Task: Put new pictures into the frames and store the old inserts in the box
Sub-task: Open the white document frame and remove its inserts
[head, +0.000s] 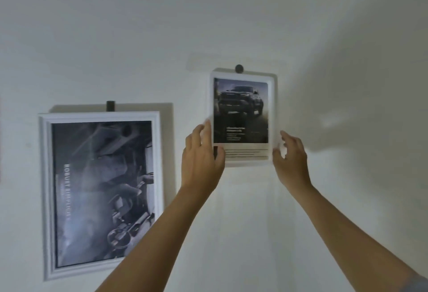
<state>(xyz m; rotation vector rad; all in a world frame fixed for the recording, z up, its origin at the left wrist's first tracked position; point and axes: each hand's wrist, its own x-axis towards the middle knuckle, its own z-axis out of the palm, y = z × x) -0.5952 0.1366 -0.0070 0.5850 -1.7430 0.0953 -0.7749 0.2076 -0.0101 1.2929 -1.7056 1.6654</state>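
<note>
A small white frame (243, 163) hangs on the wall from a dark hook (239, 68); its picture shows a dark truck above lines of text. My left hand (201, 157) grips the frame's lower left edge, thumb in front, fingers along the side. My right hand (290, 159) is at the frame's lower right corner with fingers loosely curled, fingertips touching or just off the edge. A larger white frame (46, 175) with a dark car-interior picture hangs lower on the left from its own hook (110, 105).
The wall (324, 25) is plain white all around the two frames. A soft shadow falls to the right of the small frame. No box or loose pictures are in view.
</note>
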